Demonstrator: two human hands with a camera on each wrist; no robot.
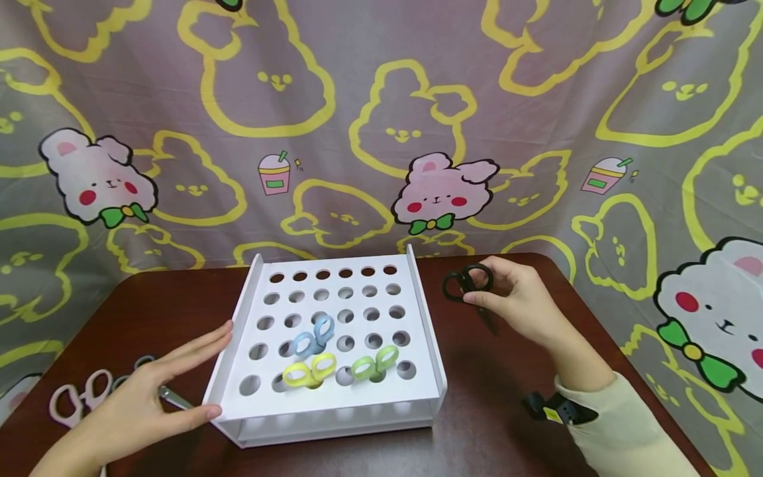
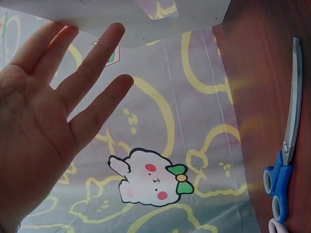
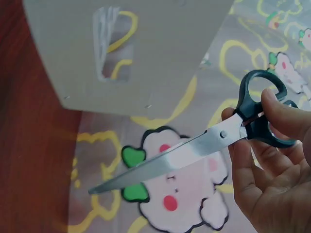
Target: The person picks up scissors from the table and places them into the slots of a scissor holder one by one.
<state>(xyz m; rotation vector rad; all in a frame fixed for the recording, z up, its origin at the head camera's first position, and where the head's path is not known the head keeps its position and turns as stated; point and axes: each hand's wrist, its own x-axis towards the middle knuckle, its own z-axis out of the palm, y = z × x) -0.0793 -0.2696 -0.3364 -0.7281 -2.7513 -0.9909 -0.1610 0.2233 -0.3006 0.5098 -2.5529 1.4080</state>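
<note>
My right hand (image 1: 524,305) holds a pair of scissors with black handles (image 1: 469,285) between thumb and fingers, right of a white rack (image 1: 308,307) with rows of round holes. In the right wrist view the blade (image 3: 170,162) of these scissors points away from the fingers. My left hand (image 1: 140,401), its fingers extended, touches the rack's left side wall. Scissors with light blue handles (image 1: 316,339), yellow handles (image 1: 310,376) and green handles (image 1: 375,366) stand in holes toward the rack's front; their blades are mostly hidden below the top.
White-pink scissors (image 1: 76,405) lie on the dark brown table (image 1: 483,404) at the left. Partly behind my left hand are scissors with blue handles (image 2: 279,179). A patterned curtain (image 1: 352,152) hangs along the table's back edge.
</note>
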